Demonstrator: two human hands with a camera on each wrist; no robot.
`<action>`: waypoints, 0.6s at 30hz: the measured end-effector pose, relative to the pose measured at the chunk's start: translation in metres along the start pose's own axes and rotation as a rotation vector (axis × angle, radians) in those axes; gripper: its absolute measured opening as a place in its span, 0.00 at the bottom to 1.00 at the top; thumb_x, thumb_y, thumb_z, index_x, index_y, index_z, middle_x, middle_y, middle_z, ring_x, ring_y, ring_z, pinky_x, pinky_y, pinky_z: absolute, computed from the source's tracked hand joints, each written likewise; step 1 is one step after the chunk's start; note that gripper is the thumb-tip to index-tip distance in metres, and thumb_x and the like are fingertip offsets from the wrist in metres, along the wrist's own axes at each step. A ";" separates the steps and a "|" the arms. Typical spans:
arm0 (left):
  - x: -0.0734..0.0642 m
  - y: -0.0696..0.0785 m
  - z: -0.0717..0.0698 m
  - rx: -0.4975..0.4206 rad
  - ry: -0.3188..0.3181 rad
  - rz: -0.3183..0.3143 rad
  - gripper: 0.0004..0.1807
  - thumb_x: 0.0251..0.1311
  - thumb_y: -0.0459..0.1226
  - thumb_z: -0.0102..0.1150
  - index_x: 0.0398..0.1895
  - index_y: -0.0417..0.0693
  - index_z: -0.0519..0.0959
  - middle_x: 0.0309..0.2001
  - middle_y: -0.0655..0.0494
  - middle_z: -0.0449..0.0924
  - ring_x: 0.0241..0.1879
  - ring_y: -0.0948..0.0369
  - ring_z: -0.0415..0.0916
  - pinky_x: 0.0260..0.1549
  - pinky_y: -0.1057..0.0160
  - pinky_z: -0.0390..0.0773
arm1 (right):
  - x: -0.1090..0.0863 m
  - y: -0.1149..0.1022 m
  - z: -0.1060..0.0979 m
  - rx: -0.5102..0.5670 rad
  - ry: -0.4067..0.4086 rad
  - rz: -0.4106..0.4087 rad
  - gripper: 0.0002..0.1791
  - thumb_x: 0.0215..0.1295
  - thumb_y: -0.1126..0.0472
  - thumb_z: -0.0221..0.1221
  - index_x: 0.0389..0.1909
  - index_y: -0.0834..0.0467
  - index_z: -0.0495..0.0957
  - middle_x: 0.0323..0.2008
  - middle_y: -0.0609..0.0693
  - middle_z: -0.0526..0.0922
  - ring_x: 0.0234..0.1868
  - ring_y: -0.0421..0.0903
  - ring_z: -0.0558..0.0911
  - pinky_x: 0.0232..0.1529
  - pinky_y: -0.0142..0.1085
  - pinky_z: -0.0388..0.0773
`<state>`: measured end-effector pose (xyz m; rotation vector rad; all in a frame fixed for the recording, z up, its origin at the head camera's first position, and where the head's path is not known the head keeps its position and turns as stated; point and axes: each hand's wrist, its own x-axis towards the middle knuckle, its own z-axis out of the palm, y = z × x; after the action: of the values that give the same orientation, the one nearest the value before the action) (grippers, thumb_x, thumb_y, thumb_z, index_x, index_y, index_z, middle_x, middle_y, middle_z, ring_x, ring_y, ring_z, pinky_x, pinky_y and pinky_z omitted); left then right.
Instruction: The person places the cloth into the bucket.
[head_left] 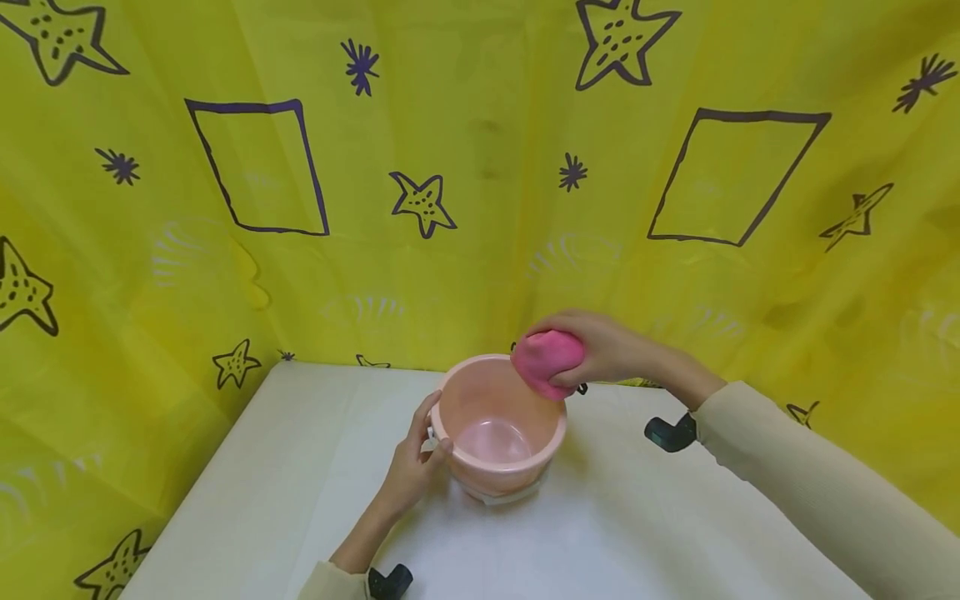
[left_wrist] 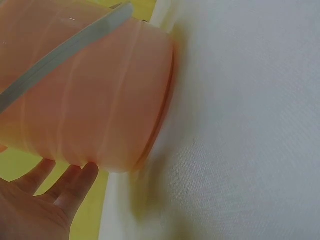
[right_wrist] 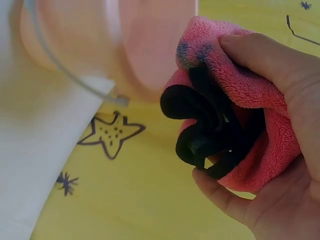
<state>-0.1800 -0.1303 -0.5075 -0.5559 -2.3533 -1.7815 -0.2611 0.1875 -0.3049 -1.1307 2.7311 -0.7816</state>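
Observation:
A pale pink plastic bucket [head_left: 492, 454] stands upright on the white table, its inside bare to the bottom. My left hand [head_left: 414, 458] holds its left side, thumb and index finger at the rim; in the left wrist view, fingers [left_wrist: 75, 187] press the outer wall. Above the far right of the rim, my right hand [head_left: 600, 346] grips a bunched pink terry cloth [head_left: 551, 358]. Black edging and grey-blue marks show on the cloth [right_wrist: 255, 85] in the right wrist view.
The bucket's pale handle [left_wrist: 75, 47] hangs down against its outer wall. A white table [head_left: 300, 500] lies under the bucket, and a yellow curtain [head_left: 480, 275] with drawn starfish rises behind and at the left. Dark wrist mounts [head_left: 670, 433] sit at both cuffs.

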 end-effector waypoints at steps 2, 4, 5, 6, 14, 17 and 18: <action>0.000 0.000 0.000 -0.003 -0.001 -0.004 0.39 0.71 0.46 0.58 0.81 0.69 0.53 0.73 0.40 0.68 0.62 0.39 0.73 0.46 0.59 0.82 | 0.008 -0.004 0.002 -0.045 -0.012 -0.030 0.34 0.51 0.58 0.77 0.62 0.47 0.80 0.53 0.45 0.81 0.50 0.47 0.78 0.44 0.40 0.81; 0.001 0.001 0.000 -0.003 -0.001 -0.002 0.39 0.71 0.46 0.58 0.81 0.69 0.53 0.73 0.40 0.68 0.62 0.39 0.73 0.46 0.58 0.83 | 0.015 -0.008 0.006 -0.057 -0.035 -0.038 0.33 0.52 0.58 0.77 0.62 0.47 0.80 0.53 0.46 0.81 0.50 0.47 0.78 0.44 0.41 0.81; 0.001 0.001 0.000 -0.004 -0.001 0.000 0.39 0.71 0.46 0.58 0.81 0.69 0.53 0.72 0.40 0.69 0.62 0.39 0.73 0.46 0.57 0.83 | 0.019 -0.009 0.008 -0.061 -0.047 -0.040 0.33 0.52 0.57 0.76 0.62 0.47 0.80 0.53 0.46 0.81 0.50 0.47 0.78 0.44 0.41 0.81; 0.001 0.001 0.000 -0.002 0.000 0.003 0.39 0.71 0.46 0.58 0.81 0.69 0.53 0.72 0.40 0.69 0.62 0.40 0.74 0.46 0.56 0.83 | 0.022 -0.011 0.010 -0.068 -0.056 -0.041 0.33 0.52 0.57 0.76 0.61 0.46 0.80 0.52 0.45 0.81 0.50 0.47 0.78 0.44 0.41 0.81; 0.000 0.000 0.000 0.003 0.003 -0.002 0.40 0.71 0.49 0.58 0.81 0.70 0.52 0.73 0.40 0.67 0.63 0.42 0.74 0.48 0.56 0.82 | 0.037 -0.020 0.036 -0.087 -0.156 -0.018 0.32 0.53 0.56 0.75 0.62 0.46 0.80 0.53 0.47 0.79 0.50 0.46 0.77 0.43 0.37 0.81; 0.000 0.002 0.000 0.010 0.008 -0.011 0.40 0.71 0.48 0.58 0.81 0.71 0.52 0.74 0.40 0.66 0.64 0.42 0.73 0.49 0.55 0.82 | 0.042 -0.023 0.045 -0.055 -0.200 -0.011 0.32 0.53 0.58 0.75 0.62 0.48 0.79 0.53 0.48 0.79 0.50 0.47 0.77 0.42 0.36 0.82; 0.001 0.002 0.000 0.012 0.010 -0.014 0.40 0.71 0.48 0.58 0.81 0.72 0.51 0.74 0.41 0.66 0.64 0.43 0.73 0.50 0.55 0.82 | 0.043 -0.024 0.048 -0.044 -0.211 -0.008 0.33 0.53 0.59 0.75 0.62 0.48 0.79 0.52 0.47 0.79 0.50 0.47 0.78 0.42 0.36 0.82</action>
<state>-0.1796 -0.1295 -0.5054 -0.5289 -2.3663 -1.7705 -0.2649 0.1236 -0.3296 -1.1606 2.5815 -0.5693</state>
